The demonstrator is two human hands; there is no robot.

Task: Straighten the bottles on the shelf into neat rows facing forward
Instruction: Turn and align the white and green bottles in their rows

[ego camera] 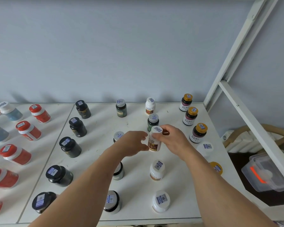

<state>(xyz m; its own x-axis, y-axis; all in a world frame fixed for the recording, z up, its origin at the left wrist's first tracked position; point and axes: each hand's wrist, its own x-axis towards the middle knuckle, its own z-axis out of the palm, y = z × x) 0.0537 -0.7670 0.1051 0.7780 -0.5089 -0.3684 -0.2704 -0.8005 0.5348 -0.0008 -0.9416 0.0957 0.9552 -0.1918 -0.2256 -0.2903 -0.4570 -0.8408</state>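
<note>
Hands meet over the middle of a white shelf (pixel 138 215) as a person sets a white plastic bottle with a white cap and a brown label (pixel 155 140) into its column. The left hand (pixel 134 143) has its fingers and thumb curled toward the bottle's side, seemingly touching it, while the right hand (pixel 172 138) grips it around the neck just under the cap; the bottle stands nearly upright, its label turned toward the camera. Much of the job looks done: black-capped dark bottles (pixel 70 146) run in a tidy line down the left of this panel, gold-capped bottles (pixel 190 116) line the right edge, and red-capped bottles (pixel 29 130) sit in rows on the neighbouring panel. Work remains in the centre, where a dark green bottle with a silver cap (pixel 153 122) stands just behind the held bottle, out of place among the white bottles, and the silver-capped column (pixel 118 135) is partly hidden by the left arm, so its alignment cannot be judged.
</note>
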